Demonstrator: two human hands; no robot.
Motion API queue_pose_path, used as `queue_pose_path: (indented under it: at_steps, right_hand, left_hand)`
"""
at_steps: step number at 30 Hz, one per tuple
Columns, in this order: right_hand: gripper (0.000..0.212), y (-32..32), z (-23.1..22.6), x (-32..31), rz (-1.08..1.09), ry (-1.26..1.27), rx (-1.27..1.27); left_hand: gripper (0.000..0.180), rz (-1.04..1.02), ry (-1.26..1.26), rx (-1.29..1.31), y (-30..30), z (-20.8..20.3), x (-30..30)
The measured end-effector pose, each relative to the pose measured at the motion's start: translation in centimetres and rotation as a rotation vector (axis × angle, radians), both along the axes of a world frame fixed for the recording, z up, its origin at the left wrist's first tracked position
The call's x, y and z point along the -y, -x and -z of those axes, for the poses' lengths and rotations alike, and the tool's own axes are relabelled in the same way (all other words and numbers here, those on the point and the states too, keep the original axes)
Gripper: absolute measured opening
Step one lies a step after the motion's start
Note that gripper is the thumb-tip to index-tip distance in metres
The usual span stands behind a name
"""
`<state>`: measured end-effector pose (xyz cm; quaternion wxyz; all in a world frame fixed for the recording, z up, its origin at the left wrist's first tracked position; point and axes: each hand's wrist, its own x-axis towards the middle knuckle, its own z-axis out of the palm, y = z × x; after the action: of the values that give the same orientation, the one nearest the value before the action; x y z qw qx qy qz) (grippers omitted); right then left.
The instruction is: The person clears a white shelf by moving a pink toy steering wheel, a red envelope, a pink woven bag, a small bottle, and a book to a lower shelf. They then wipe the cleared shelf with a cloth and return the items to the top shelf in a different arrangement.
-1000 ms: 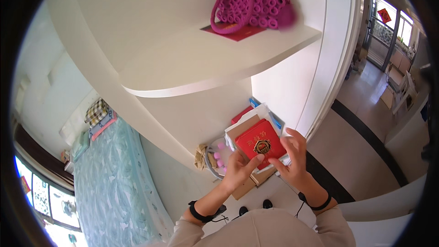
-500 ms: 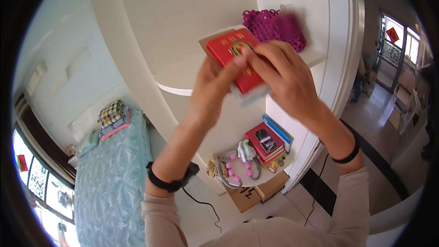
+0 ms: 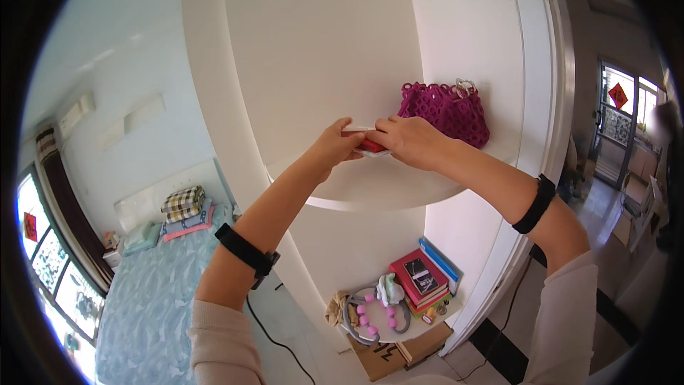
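Note:
A red booklet [image 3: 372, 146] lies on a thin pale packet or papers, seen nearly edge-on above the rounded white shelf [image 3: 385, 189]. Closed round the left side of this small stack is my left hand [image 3: 332, 147]. My right hand [image 3: 416, 141] grips its right side, covering much of the booklet. Whether the stack touches the shelf, I cannot tell. Just right of my right hand, a purple openwork handbag [image 3: 445, 115] with a beaded ring handle stands on the same shelf.
The lower shelf carries red books [image 3: 410, 278] topped by a dark phone-like item, a blue folder [image 3: 438, 265], a grey ring with pink beads [image 3: 364, 319] and a white cloth [image 3: 389, 289]. Underneath is a cardboard box [image 3: 377, 360]. At left stands a bed [image 3: 153, 299]; a black cable [image 3: 274, 335] crosses the floor.
Both hands have moved forward over the upper shelf with the booklet stack. The red cover, earlier facing me, now shows nearly edge-on. The view has shifted, and the handbag appears lower.

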<state>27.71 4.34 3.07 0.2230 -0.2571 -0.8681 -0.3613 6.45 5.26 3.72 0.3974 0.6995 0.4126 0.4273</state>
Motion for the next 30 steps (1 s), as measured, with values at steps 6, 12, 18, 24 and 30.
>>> queue_pose_path:
  at_steps: [6,12,18,24,30]
  right_hand:
    - [0.037,-0.4,-1.5,-0.4,0.065,-0.036,0.104]
    - [0.034,-0.4,-2.0,-3.4,0.066,-0.068,0.082]
    - [0.046,1.3,-1.5,-6.7,0.167,0.146,0.078]
    - [0.072,1.4,-2.3,-4.5,0.494,0.614,0.330]
    - [0.064,2.6,-1.7,-5.4,0.473,0.626,0.265]
  left_hand:
    - [0.046,0.105,0.037,-0.114,0.5,-1.1,-0.2]
    - [0.052,0.179,0.005,-0.306,0.1,-2.6,-1.9]
    - [0.067,0.123,0.059,-0.652,0.7,-4.1,-3.0]
    - [0.069,0.269,0.038,-1.060,2.4,-3.1,-3.6]
    - [0.069,0.288,-0.075,-1.054,3.5,-2.0,-4.1]
